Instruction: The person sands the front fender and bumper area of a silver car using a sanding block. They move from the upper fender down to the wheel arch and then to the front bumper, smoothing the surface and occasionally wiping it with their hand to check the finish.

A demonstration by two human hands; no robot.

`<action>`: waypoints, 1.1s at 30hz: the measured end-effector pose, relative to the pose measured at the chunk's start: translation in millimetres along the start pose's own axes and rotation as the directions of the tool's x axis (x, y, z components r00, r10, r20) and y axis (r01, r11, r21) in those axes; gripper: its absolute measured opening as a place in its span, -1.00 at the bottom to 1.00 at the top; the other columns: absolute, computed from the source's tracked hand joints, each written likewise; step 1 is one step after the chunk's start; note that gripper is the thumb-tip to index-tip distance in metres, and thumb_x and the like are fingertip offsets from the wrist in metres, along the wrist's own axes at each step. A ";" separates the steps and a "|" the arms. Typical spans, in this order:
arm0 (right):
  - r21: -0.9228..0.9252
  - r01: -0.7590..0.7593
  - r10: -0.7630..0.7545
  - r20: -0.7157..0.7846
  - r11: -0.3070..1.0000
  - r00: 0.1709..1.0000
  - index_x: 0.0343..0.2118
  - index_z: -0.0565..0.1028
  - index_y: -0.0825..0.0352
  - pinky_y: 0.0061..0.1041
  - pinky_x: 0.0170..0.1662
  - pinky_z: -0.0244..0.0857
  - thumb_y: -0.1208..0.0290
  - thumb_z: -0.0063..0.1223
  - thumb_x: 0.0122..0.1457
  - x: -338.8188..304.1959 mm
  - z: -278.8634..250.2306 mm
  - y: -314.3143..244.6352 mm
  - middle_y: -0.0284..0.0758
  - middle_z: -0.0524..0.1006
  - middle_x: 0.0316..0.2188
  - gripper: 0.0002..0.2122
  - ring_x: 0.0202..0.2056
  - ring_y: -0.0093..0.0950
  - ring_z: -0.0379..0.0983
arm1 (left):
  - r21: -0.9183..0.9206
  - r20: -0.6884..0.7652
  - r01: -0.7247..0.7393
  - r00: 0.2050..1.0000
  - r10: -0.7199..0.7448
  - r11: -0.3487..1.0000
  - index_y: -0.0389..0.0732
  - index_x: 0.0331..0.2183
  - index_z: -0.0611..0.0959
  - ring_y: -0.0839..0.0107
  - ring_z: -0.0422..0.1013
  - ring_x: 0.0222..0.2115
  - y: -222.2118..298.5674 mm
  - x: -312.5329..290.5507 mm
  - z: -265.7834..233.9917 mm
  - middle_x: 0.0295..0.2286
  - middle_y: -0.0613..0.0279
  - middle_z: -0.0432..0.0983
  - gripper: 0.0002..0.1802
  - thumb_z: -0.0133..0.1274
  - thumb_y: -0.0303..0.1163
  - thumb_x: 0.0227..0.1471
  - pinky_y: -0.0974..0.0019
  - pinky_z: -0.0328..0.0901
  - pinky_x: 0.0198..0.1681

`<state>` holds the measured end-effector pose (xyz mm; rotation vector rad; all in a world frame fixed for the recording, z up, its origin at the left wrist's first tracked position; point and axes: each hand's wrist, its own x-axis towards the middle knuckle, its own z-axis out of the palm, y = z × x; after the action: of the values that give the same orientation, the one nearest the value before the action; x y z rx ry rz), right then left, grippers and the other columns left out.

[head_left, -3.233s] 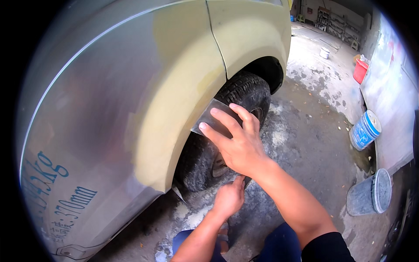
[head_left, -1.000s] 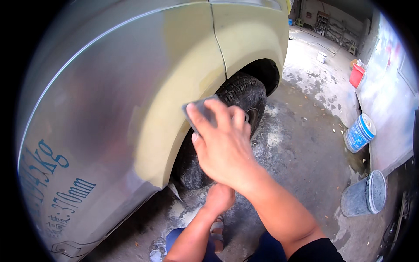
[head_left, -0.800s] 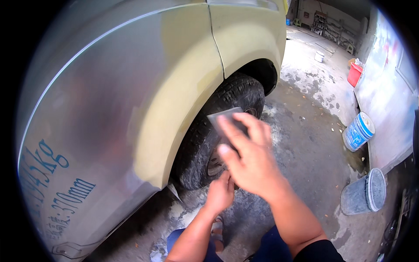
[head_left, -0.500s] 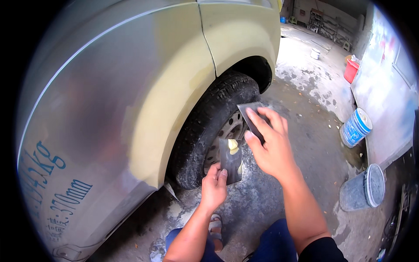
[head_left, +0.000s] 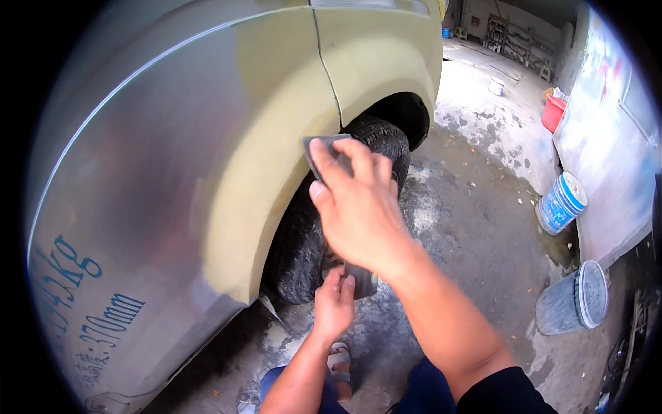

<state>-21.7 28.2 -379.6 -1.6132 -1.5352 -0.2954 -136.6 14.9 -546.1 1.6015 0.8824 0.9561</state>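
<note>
My right hand (head_left: 365,217) grips a dark, flat putty spreader (head_left: 332,139), fingers laid along its face and thumb on the near side. The spreader's tip is at the edge of the wheel arch (head_left: 258,176), a panel coated in pale yellow filler; whether it touches is hard to tell. Lower down, my left hand (head_left: 334,307) pinches a second dark, flat plate (head_left: 360,283) by its left edge, in front of the wheel. My right wrist covers most of that plate, including where the cream putty lay. Behind both hands stands the black tyre (head_left: 293,265).
The vehicle's grey side panel (head_left: 152,179) fills the left. To the right stand a grey bucket (head_left: 562,303), a blue-and-white bucket (head_left: 560,205) and a red bucket (head_left: 552,113) along a pale wall panel (head_left: 607,152). A small white pail (head_left: 496,86) is farther back.
My right hand has swung left and upward with its spreader, from beside the wheel to the arch edge. My left hand and its plate have dropped slightly, and the putty is now hidden.
</note>
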 end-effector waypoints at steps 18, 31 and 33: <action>0.054 -0.058 0.059 -0.007 0.997 0.998 0.16 0.41 0.20 -0.14 0.16 0.16 0.31 0.08 0.19 -56.6 -33.2 66.2 -0.14 0.33 0.10 -0.56 0.10 -0.06 0.20 | -0.335 -0.037 0.026 0.999 -0.040 0.942 -0.35 -0.05 0.47 0.68 0.35 -0.35 -1.1 1.0 16.7 -0.35 0.37 0.52 -0.76 -0.08 -0.50 0.26 0.56 0.24 -0.18; 0.135 -0.046 0.048 -0.013 0.990 0.999 0.16 0.38 0.17 0.03 0.03 0.20 0.32 0.01 0.22 -13.3 12.6 8.4 -0.18 0.26 0.11 -0.58 0.04 -0.05 0.20 | -0.194 -0.065 0.023 0.997 -0.036 0.981 -0.37 -0.08 0.51 0.65 0.38 -0.33 -17.1 0.3 2.4 -0.33 0.29 0.54 -0.76 -0.05 -0.51 0.23 0.51 0.29 -0.19; 0.142 0.011 -0.013 0.015 0.990 1.000 0.13 0.42 0.16 0.02 0.05 0.16 0.33 0.03 0.19 -22.0 14.5 8.5 -0.19 0.26 0.11 -0.59 0.03 -0.05 0.20 | -0.235 -0.069 -0.021 0.998 0.005 0.972 -0.37 -0.07 0.50 0.63 0.40 -0.28 -14.5 4.6 2.2 -0.27 0.26 0.54 -0.76 -0.07 -0.52 0.23 0.50 0.29 -0.15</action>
<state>-24.2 24.4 -406.9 -1.4989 -1.5435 -0.1761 -134.0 21.1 -559.9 1.3802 0.7734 1.0881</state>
